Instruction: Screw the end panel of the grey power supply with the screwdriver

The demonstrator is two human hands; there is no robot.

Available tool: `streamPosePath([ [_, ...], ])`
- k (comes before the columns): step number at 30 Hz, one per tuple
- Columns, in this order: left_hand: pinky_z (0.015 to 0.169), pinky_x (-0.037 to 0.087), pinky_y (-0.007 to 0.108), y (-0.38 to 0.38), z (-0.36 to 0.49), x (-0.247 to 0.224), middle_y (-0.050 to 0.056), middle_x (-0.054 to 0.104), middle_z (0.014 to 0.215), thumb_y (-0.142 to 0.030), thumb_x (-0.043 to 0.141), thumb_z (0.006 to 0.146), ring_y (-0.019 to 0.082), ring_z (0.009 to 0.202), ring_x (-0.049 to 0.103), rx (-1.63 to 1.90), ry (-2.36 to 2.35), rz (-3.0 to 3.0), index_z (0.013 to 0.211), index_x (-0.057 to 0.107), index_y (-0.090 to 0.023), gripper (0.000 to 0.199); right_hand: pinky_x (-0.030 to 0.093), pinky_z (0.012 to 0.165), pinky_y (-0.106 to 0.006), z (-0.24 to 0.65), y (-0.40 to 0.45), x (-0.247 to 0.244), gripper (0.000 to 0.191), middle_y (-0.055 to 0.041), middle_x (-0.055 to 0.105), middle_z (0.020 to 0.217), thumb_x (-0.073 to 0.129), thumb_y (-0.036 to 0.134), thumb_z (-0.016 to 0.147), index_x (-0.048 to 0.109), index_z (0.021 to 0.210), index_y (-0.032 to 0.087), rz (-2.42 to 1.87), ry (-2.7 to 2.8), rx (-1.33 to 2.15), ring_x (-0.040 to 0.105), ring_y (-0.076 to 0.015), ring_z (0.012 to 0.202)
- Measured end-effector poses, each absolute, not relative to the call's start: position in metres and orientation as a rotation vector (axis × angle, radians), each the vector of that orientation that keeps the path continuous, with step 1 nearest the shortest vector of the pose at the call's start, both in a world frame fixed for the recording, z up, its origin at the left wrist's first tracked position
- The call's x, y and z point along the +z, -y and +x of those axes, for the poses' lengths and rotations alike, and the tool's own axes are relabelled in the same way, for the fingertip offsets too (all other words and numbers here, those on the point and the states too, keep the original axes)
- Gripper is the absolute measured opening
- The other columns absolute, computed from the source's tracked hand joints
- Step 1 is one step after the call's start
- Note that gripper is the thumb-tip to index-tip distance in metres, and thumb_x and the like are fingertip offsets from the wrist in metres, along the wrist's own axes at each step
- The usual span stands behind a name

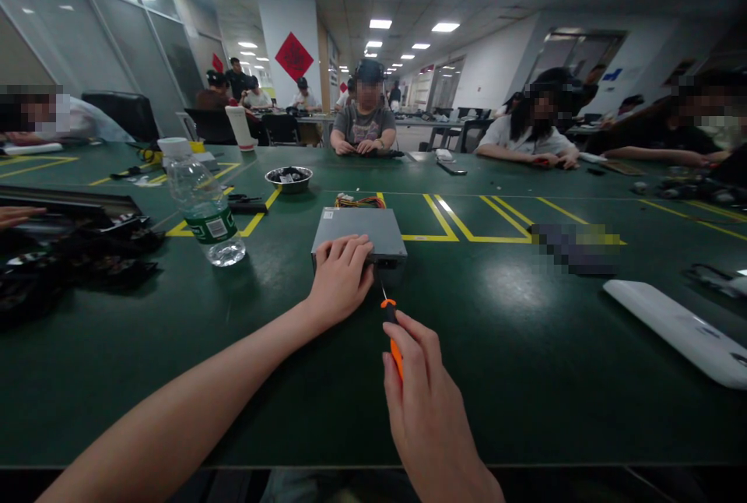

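Grey metal box [367,222] at the frame's centre, on the tabletop [280,409]: the left hand [339,280] lies outstretched over its near edge, the right hand [429,386] grips a screwdriver [390,314]; should the shaft slip, it could jab the left hand.

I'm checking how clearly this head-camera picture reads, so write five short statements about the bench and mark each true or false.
1. The left hand rests on the power supply unit. True.
2. The right hand is empty. False: it holds a screwdriver.
3. The plastic bottle lies on its side. False: it stands on its base.
4. The metal bowl has things in it. True.
5. The multicoloured cables lie at the unit's near side. False: they are at its far side.
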State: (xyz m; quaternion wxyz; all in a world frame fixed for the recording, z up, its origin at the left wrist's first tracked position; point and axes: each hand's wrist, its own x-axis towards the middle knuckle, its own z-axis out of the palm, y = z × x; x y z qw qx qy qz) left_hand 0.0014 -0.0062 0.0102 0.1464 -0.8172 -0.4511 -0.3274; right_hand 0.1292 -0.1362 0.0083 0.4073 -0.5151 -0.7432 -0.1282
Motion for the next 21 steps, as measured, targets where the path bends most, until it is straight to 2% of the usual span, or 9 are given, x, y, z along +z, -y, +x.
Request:
streamPosePath([
  [6,0.091,0.030,0.044,0.005,0.001,0.009,0.007,0.056,0.125,-0.023,0.047,0.086,0.025,0.115,0.045,-0.932,1.300,-2.350,0.113,0.050,-0.019,0.028,0.058,0.063,-0.027,0.142,0.132,0.011,0.021,-0.0114,0.061,0.098,0.036,0.023,0.093,0.050,0.108,0.016,-1.356,1.789,-0.268,0.066,-0.0178,0.085],
  [9,0.091,0.030,0.044,0.005,0.002,0.009,0.007,0.056,0.125,-0.023,0.047,0.086,0.025,0.115,0.045,-0.934,1.305,-2.353,0.113,0.050,-0.019,0.027,0.058,0.068,-0.030,0.141,0.134,0.012,0.023,-0.0143,0.057,0.108,0.038,0.026,0.092,0.049,0.110,0.016,-1.354,1.822,-0.180,0.064,-0.0196,0.093],
  [13,0.091,0.030,0.043,0.005,0.002,0.010,0.007,0.056,0.124,-0.023,0.046,0.087,0.024,0.115,0.045,-0.931,1.309,-2.352,0.112,0.050,-0.019,0.026,0.058,0.073,-0.032,0.133,0.136,0.010,0.029,-0.0169,0.051,0.121,0.036,0.016,0.089,0.046,0.116,0.015,-1.298,1.890,-0.168,0.062,-0.0209,0.101],
  [16,0.091,0.029,0.042,0.005,0.002,0.010,0.006,0.056,0.124,-0.023,0.046,0.087,0.024,0.115,0.045,-0.919,1.314,-2.349,0.112,0.050,-0.018,0.026,0.059,0.070,-0.031,0.132,0.135,0.007,0.029,-0.0150,0.058,0.114,0.035,0.015,0.090,0.045,0.117,0.016,-1.294,1.887,-0.247,0.064,-0.0212,0.098],
  [21,0.092,0.029,0.042,0.004,0.002,0.008,0.007,0.056,0.124,-0.023,0.047,0.086,0.025,0.115,0.045,-0.916,1.318,-2.340,0.111,0.051,-0.018,0.026,0.058,0.067,-0.029,0.141,0.132,0.009,0.027,-0.0122,0.065,0.102,0.036,0.027,0.094,0.045,0.116,0.016,-1.353,1.786,-0.225,0.067,-0.0198,0.089],
])
